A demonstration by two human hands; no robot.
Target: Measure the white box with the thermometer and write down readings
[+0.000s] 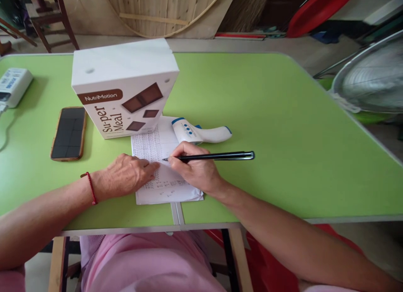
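Observation:
A sheet of paper [170,193] covered in rows of handwriting lies on the green table. My right hand [198,168] grips a black pen [220,156], its tip on or just above the writing. Resting on the left part of the sheet is my left hand [129,176], fingers extended toward the pen tip and holding nothing. A white and blue infrared thermometer [201,133] lies at the sheet's upper right, just beyond my right hand. Behind the sheet a white NutriMotion box [126,90] stands upright at its top edge.
Left of the box lies a phone [69,133] in a brown case. A white power adapter [15,87] with a cable sits at the table's far left. A fan [371,75] stands off the right edge, and a wooden chair [52,19] is behind the table.

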